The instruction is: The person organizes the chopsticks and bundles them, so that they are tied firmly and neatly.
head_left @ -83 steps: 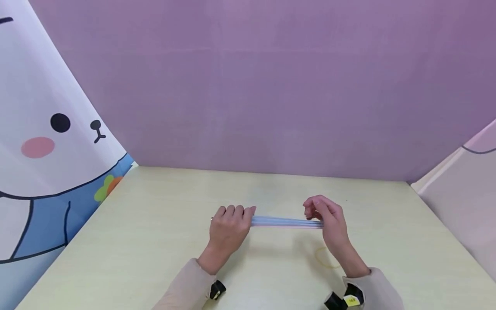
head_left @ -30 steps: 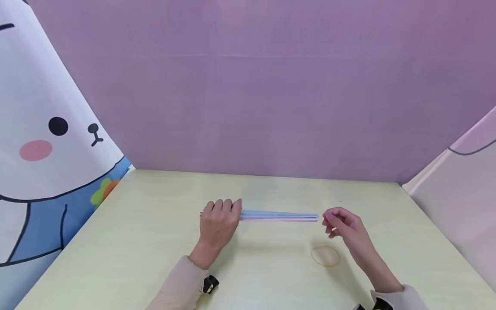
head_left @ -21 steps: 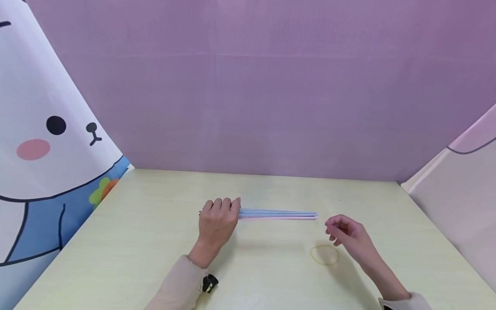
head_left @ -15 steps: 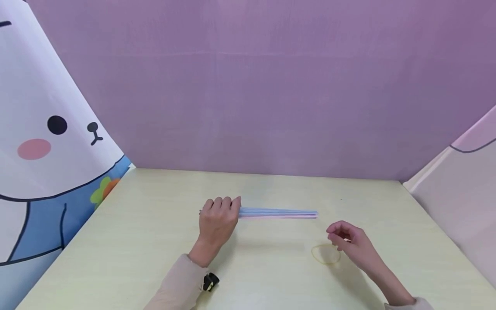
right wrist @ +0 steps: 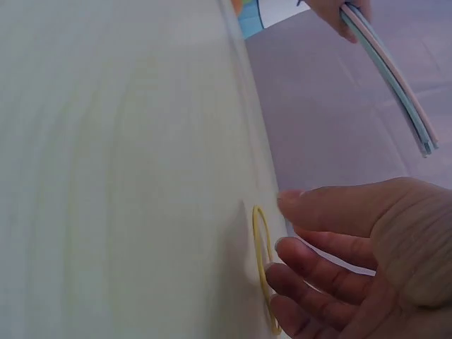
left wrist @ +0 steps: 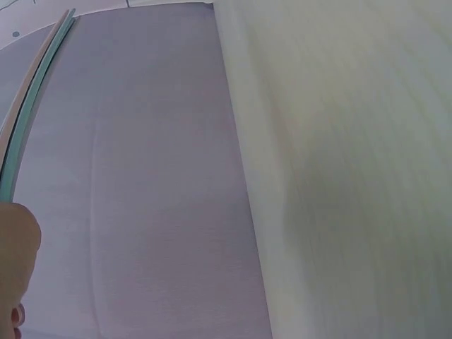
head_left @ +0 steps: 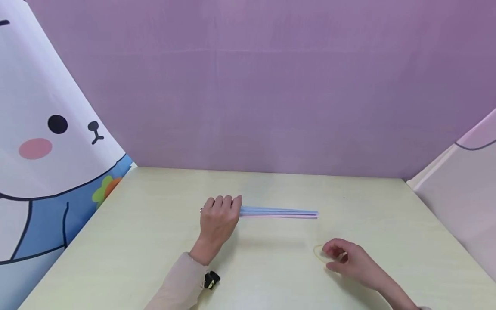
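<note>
Above the desk [head_left: 271, 280], blue and pink sticks [head_left: 279, 212] are gripped by the left hand [head_left: 218, 220]. The right hand [head_left: 351, 261], loosely parted, is at the yellow band [right wrist: 257, 247], near right, contact unclear; fetching it seems the step, calling next for a pinch.

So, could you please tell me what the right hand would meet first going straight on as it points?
The right hand would probably meet the yellow loop on the table first; any gap is hard to judge.
</note>
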`<action>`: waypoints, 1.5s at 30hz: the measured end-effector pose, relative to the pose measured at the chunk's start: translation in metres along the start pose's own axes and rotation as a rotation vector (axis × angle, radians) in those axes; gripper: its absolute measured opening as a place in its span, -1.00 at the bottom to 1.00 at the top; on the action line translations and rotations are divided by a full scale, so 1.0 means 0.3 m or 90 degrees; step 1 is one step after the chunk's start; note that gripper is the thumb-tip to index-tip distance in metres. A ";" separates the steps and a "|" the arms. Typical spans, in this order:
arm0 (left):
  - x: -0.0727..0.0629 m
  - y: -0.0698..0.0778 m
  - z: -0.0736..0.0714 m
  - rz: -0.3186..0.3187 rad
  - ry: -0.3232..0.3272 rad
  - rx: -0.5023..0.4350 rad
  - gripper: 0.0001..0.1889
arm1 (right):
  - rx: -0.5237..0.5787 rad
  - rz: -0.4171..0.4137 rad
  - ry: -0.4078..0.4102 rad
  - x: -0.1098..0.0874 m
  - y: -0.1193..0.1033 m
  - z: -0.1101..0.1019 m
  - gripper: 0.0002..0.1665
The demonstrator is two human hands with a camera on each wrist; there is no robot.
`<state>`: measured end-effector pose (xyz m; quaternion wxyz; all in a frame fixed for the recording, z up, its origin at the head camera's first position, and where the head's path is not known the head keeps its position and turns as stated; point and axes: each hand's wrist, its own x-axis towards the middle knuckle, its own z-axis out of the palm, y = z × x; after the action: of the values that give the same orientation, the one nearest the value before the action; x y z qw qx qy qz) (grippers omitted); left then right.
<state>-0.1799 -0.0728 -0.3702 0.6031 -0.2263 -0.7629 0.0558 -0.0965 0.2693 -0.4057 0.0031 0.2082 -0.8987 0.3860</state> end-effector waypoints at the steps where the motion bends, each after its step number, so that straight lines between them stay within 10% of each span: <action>1: 0.000 -0.001 -0.001 0.000 -0.004 0.001 -0.55 | -0.007 0.001 -0.007 -0.001 0.001 0.002 -0.70; 26: 0.011 0.007 -0.004 -0.002 -0.004 0.004 -0.59 | -0.219 -0.099 -0.072 0.000 0.011 0.009 -0.64; 45: 0.011 0.011 0.001 -0.001 -0.003 -0.009 -0.61 | -0.069 -0.139 -0.019 0.044 -0.037 -0.053 -0.78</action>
<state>-0.1799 -0.0684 -0.3684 0.5994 -0.2299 -0.7651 0.0504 -0.1069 0.2687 -0.3846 0.0430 0.3099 -0.8902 0.3312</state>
